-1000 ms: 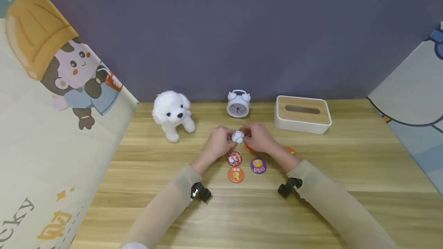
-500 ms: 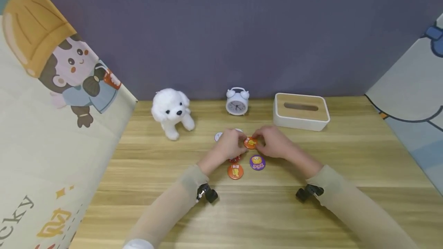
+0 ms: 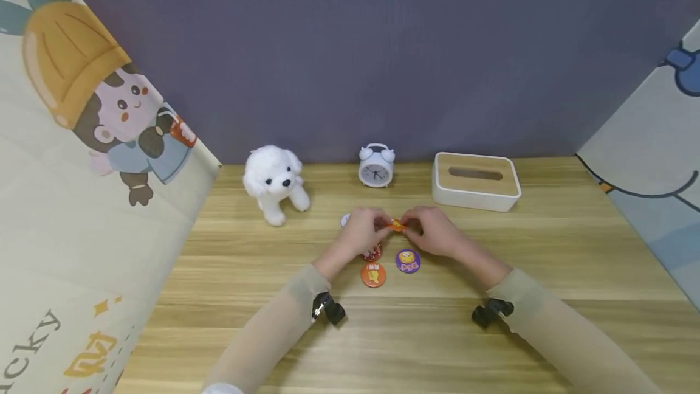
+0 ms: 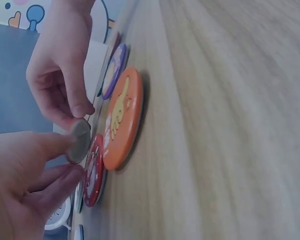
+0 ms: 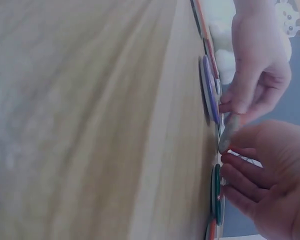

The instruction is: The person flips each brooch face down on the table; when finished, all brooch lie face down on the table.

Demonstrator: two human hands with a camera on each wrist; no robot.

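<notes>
Between both hands an orange button badge (image 3: 397, 225) is held tilted, its grey back (image 4: 80, 141) showing in the left wrist view. The left hand (image 3: 359, 231) pinches its left edge and the right hand (image 3: 435, 231) its right edge. Under and in front of the left hand lies a red badge (image 3: 372, 252), partly covered. Nearer the person are another orange badge (image 3: 373, 275) and a purple badge (image 3: 408, 261). A white badge (image 3: 344, 220) peeks out behind the left hand. In the right wrist view, a green-edged badge (image 5: 218, 194) lies beside the right hand's fingers.
Along the back of the wooden table (image 3: 350, 339) stand a white plush dog (image 3: 275, 182), a white alarm clock (image 3: 376, 166) and a tissue box (image 3: 476, 182) with a wooden lid. A dark wall panel (image 3: 350, 59) rises behind them.
A second ago the hands held a white badge; they let it go and moved slightly right to the orange badge. Since half a second ago, that orange badge has been tilted up.
</notes>
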